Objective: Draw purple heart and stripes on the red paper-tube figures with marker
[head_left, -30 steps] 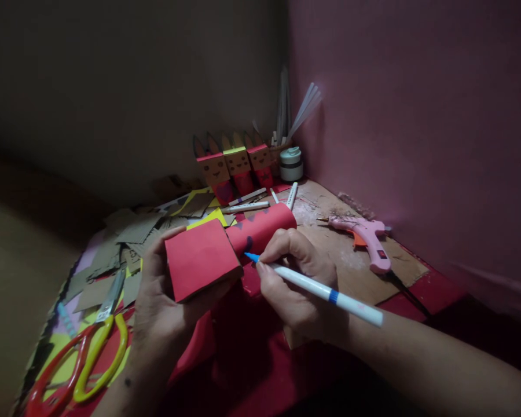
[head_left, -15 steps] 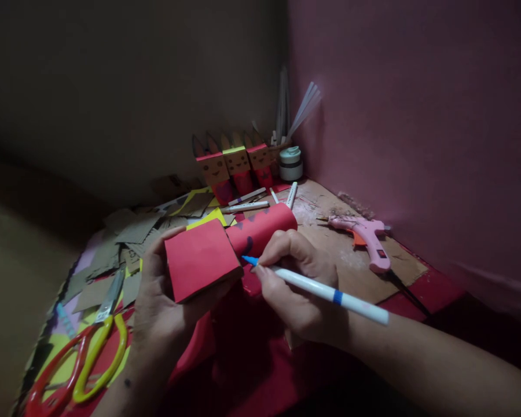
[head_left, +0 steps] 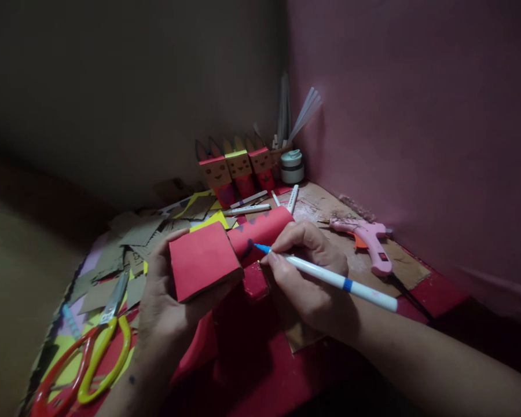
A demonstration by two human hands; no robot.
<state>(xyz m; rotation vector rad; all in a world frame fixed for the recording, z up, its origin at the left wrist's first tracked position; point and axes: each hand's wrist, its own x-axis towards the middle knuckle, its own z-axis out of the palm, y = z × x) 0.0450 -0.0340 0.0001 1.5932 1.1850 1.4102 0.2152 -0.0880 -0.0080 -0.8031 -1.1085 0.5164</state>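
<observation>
My left hand (head_left: 167, 295) is closed around a red square-topped box (head_left: 204, 260), which is joined to a red paper tube (head_left: 267, 226) pointing away to the right. Dark marks and a dark curved shape show on the tube's side. Between the thumb and fingers of my right hand (head_left: 310, 272) is a white marker pen (head_left: 325, 275) with a blue tip and a blue band. Its tip is at the tube's side by the dark curve; whether it touches I cannot tell.
Scissors (head_left: 106, 336) with red and yellow handles lie left, among cardboard scraps (head_left: 143, 229). Box-headed paper figures (head_left: 215, 171) stand at the back beside a lidded jar (head_left: 292, 167). A pink glue gun (head_left: 369, 234) lies right on a board, its cord trailing. Loose markers (head_left: 248, 209) lie behind the tube.
My right hand and the marker have shifted slightly up and to the right, along the tube's dark curve. The left hand still holds the box in much the same pose.
</observation>
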